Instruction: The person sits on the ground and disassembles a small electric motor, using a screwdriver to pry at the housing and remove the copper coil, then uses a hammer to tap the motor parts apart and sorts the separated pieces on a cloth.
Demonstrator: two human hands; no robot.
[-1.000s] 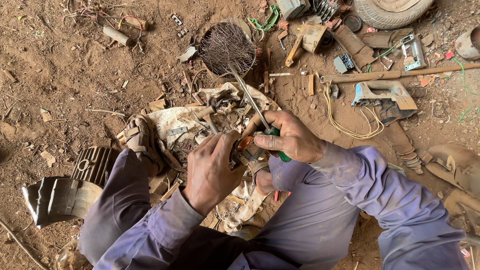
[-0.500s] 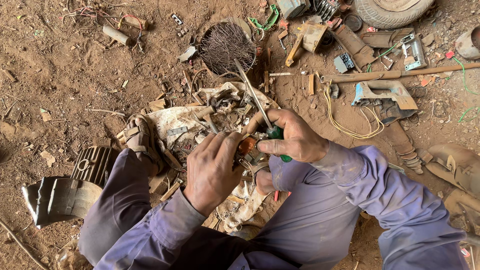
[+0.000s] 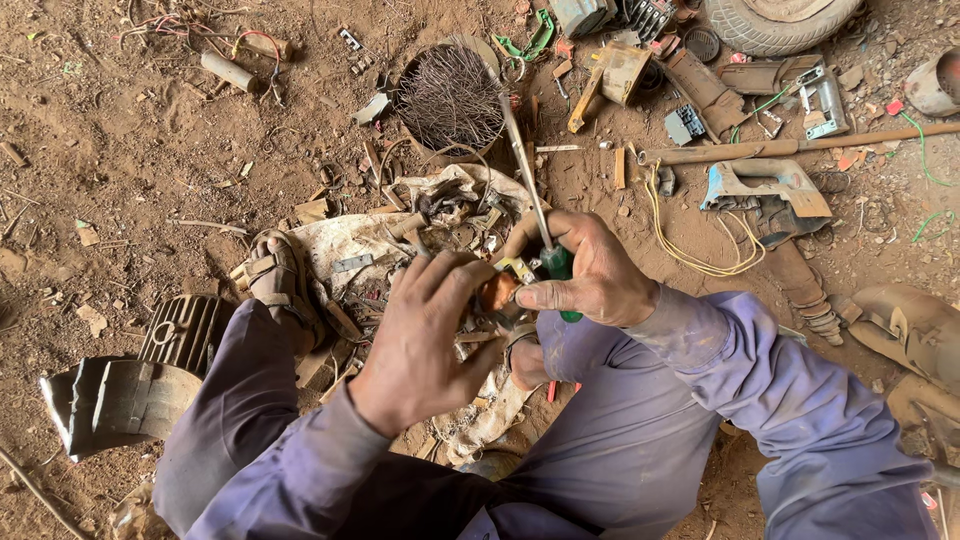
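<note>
Step in hand: a small copper-coloured part (image 3: 497, 291) is being worked at with a screwdriver (image 3: 540, 215); this is judged to be prying or unscrewing, part-way through, since the part is seen in one piece.
Left hand (image 3: 425, 340): seen from the back, fingers curled together around the small part; the grip itself is hidden beneath the hand.
Right hand (image 3: 590, 270): fingers clamped on the green handle of the screwdriver, whose shaft points toward 11 o'clock, away from the body.
Place of the part: between the two hands, above the lap, touching the left fingertips, just at 9 o'clock of the right thumb.
Ground beneath: a dirty cloth (image 3: 350, 240) strewn with scrap is spread at 12 o'clock of the left hand.
Surroundings: a round bundle of wire (image 3: 450, 95) lies at 12 o'clock, yellow wire (image 3: 690, 250) at 2 o'clock, a ribbed motor housing (image 3: 185, 330) at 9 o'clock.
Next move, as judged: a firm hold of the part by the left hand and a controlled turn or lever of the tool would be called for; where the working tip sits cannot be told.
</note>
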